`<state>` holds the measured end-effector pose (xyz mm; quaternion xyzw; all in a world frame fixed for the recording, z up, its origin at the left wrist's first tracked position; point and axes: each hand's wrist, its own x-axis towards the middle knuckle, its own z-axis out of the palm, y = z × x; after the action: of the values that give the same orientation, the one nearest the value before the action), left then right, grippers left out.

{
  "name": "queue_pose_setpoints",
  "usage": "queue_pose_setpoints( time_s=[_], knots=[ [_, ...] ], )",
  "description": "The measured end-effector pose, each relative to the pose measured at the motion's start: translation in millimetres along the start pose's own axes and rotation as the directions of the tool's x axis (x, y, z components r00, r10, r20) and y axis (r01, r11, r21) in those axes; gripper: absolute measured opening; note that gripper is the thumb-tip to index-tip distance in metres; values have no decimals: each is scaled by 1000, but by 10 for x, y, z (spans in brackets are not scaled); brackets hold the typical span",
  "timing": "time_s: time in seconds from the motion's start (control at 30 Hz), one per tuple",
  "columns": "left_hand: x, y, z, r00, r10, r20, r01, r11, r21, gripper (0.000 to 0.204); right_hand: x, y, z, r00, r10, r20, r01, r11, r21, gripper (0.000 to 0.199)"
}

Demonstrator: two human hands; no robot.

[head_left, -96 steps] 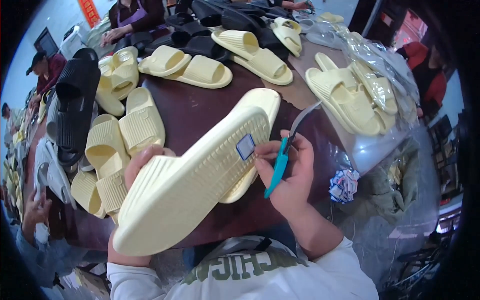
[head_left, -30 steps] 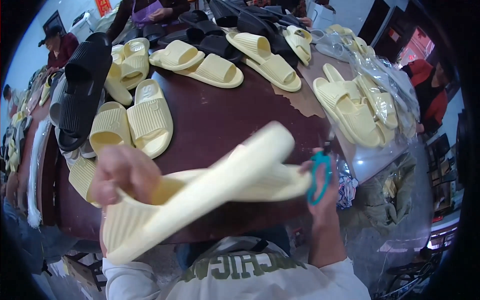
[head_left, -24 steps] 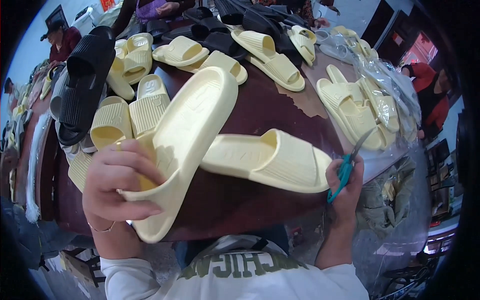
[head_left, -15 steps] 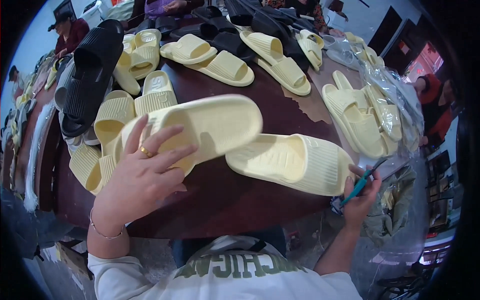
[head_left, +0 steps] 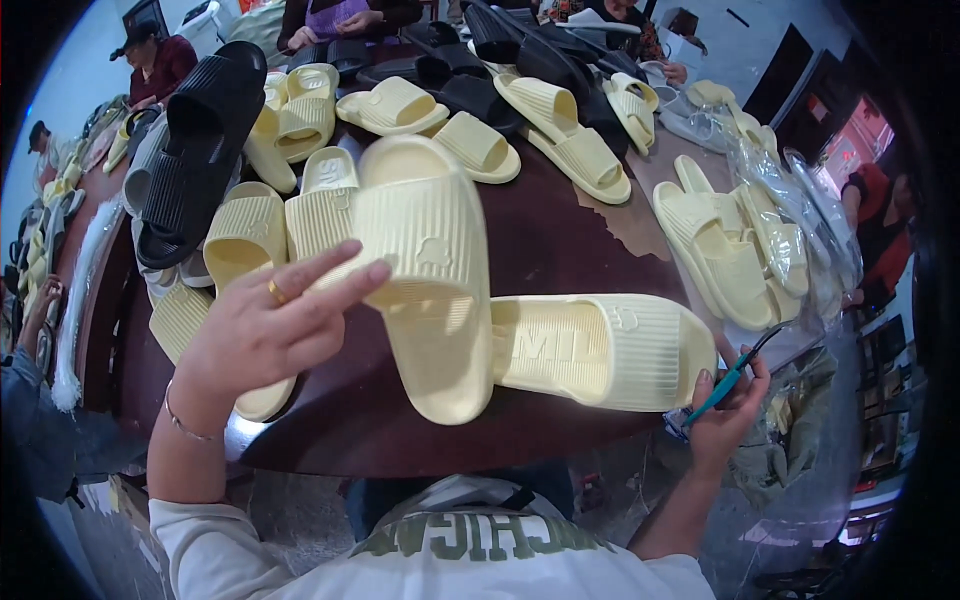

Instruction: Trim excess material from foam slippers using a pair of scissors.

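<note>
A pale yellow slide slipper (head_left: 425, 235) stands toe up in front of me, its ribbed strap facing me. My left hand (head_left: 285, 325), with a ring, has two fingertips over the strap's left edge; its thumb is hidden. A second pale yellow slipper (head_left: 640, 350) lies sideways at the right, toe toward my right hand (head_left: 725, 410). My right thumb and fingers are at that toe, and the hand also holds a teal-handled tool (head_left: 718, 395) with a thin dark curved tip. The upright slipper overlaps the second one's heel end in view.
More yellow slippers (head_left: 245, 225) lie at the left and others (head_left: 725, 245) at the right, beside clear plastic bags (head_left: 800, 200). A black pair (head_left: 200, 150) leans at the far left. Black slippers pile along the dark red table's (head_left: 560, 240) far side. Other people sit around it.
The slipper at my left hand has turned from lying sideways to toe up, its strap now facing me. The second slipper and my right hand have shifted slightly right and nearer.
</note>
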<state>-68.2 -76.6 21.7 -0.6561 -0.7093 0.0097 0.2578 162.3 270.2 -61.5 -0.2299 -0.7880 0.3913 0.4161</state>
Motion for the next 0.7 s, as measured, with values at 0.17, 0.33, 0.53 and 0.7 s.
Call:
queue_pose_setpoints(
  time_s=[0.17,0.33,0.53,0.7],
  knots=[
    [49,20,288,957,-288,-42,283,954,-104,26,-15,32,38,999,-26,22,25,999,41,51],
    [255,31,728,915,-377,144,402,883,-242,50,30,-72,99,989,-54,137,44,996,81,50],
    [550,-205,920,959,-282,23,283,955,-91,54,-22,-35,81,986,-94,139,80,992,102,52],
    [745,-208,955,980,-130,154,148,983,-112,59,-112,-6,25,989,-38,140,19,991,132,52]
  ],
)
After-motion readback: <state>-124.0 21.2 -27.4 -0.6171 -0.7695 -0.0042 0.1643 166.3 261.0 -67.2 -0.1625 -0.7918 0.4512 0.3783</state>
